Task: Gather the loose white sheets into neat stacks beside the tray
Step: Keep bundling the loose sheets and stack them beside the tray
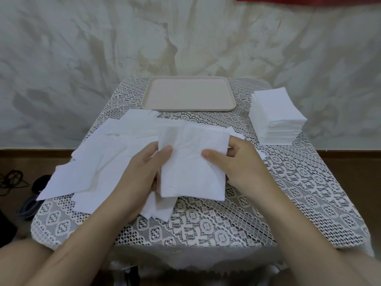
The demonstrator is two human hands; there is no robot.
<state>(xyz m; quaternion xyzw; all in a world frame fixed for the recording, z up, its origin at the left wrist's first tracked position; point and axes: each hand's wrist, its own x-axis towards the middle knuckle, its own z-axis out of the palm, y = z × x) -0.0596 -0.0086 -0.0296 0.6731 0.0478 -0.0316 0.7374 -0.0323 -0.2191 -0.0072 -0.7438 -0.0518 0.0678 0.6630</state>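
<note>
It looked like a room in a home. A small table stood close to the wall. A white lace cloth with flower shapes covered the table and hung over its edges, like one you see in a house. A plain tray and white sheets lay on it. The wall was pale with grey and brown swirls, like marble. A brown strip ran along its bottom. Black cords lay tangled on the floor at the left.
</note>
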